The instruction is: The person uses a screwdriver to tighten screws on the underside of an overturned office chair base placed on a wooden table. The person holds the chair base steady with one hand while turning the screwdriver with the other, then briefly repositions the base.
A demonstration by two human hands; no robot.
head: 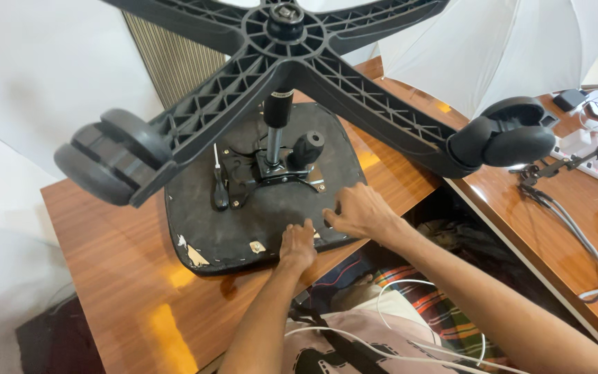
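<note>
Head view, what I logged: office chair was upside down on the wooden bench (126, 277), black seat underside (243, 221) facing up, near the bench's front edge. Five-star base (292, 62) stuck up toward the camera on the gas cylinder (276, 125). One caster (115, 156) at the left, another caster (513, 131) at the right.

Left hand (297, 248) rested on the seat's near edge, fingers (296, 228) held together and flat on the fabric, not gripping anything I could see. Right hand (360, 211) sat just beside it, to the right, also on the seat. Its fingers (332, 220) were curled down at a small spot on the fabric; couldn't tell if they pinched anything there, too small to resolve.

Black-handled screwdriver (219, 183) lay on the seat left of the metal tilt mechanism (271, 170), well apart from both hands. Black knob (307, 147) stood on the mechanism's right side. Seat fabric was torn at the front-left corner, pale patches (192, 253) showing.

Second bench (520, 228) at right carried a grey cable (576, 235) and a small black clamp arm (555, 166). White umbrella reflector (520, 41) behind it.
</note>
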